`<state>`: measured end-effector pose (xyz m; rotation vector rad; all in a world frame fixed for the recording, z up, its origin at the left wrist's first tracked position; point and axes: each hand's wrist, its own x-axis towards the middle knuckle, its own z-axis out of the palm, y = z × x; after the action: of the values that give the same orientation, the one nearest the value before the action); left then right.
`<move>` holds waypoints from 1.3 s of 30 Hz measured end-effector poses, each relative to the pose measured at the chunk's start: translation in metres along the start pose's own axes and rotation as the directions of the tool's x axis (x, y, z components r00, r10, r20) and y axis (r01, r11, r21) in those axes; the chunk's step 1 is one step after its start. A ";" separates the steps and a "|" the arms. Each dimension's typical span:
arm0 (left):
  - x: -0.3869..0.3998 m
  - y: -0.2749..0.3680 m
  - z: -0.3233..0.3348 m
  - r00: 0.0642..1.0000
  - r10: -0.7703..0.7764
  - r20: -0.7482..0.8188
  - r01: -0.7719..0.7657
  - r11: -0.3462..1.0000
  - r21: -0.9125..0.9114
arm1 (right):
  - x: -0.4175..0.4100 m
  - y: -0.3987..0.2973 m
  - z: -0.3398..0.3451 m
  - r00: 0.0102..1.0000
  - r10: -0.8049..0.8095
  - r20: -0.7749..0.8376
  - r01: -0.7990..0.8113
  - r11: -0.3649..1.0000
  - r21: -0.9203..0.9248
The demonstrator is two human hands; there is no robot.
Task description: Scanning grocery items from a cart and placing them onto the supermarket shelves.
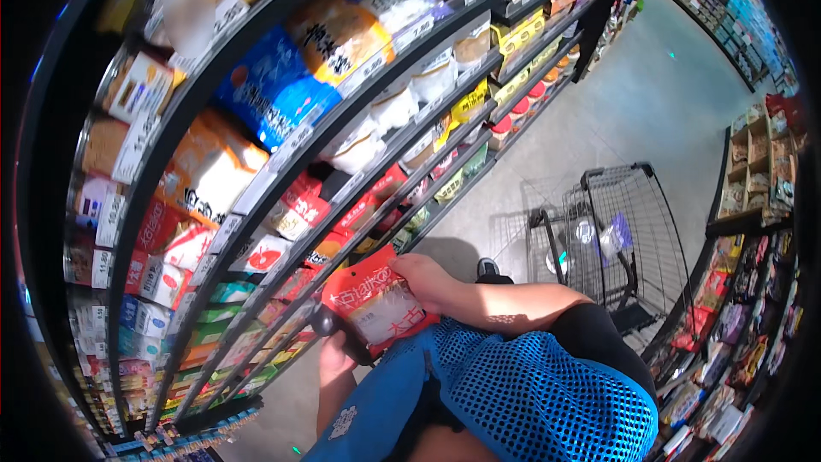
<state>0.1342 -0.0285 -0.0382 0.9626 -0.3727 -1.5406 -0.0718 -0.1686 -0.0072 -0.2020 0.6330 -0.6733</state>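
My right hand (pixel 426 279) grips the upper right edge of a red plastic bag (pixel 378 301) with a see-through window showing pale contents. The bag bears printed writing and is held up in front of the blue mesh vest (pixel 539 378). Lower left of it, my left hand (pixel 335 356) is closed round a black handheld device (pixel 349 340) with a rounded head, which looks like a scanner. The device is close to the bag's left edge; whether they touch cannot be told.
Tall shelves (pixel 308 135) with bagged goods and price tags run along the left. A black wire shopping cart (pixel 603 237) holding a purple-and-white package stands on the grey floor (pixel 551 122) at right. Beyond it are a wooden display rack (pixel 757 167) and low shelves (pixel 725 327) of packets.
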 end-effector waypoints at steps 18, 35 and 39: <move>0.060 -0.033 0.153 0.995 0.097 0.012 -0.098 0.973 0.207 | -0.034 -0.115 -0.075 0.930 0.137 0.342 -0.131 0.991 -0.040; 0.087 -0.039 0.158 0.996 0.075 0.051 -0.083 0.978 0.194 | -0.045 -0.144 -0.089 0.930 0.088 0.356 0.007 0.966 -0.259; 0.089 -0.039 0.174 0.995 0.090 0.035 -0.096 0.973 0.210 | -0.046 -0.146 -0.098 0.922 0.118 0.368 -0.025 0.968 -0.248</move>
<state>-0.0151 -0.1524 0.0069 1.0758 -0.6016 -1.4490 -0.2345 -0.2496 -0.0093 -0.5197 0.3417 -0.4662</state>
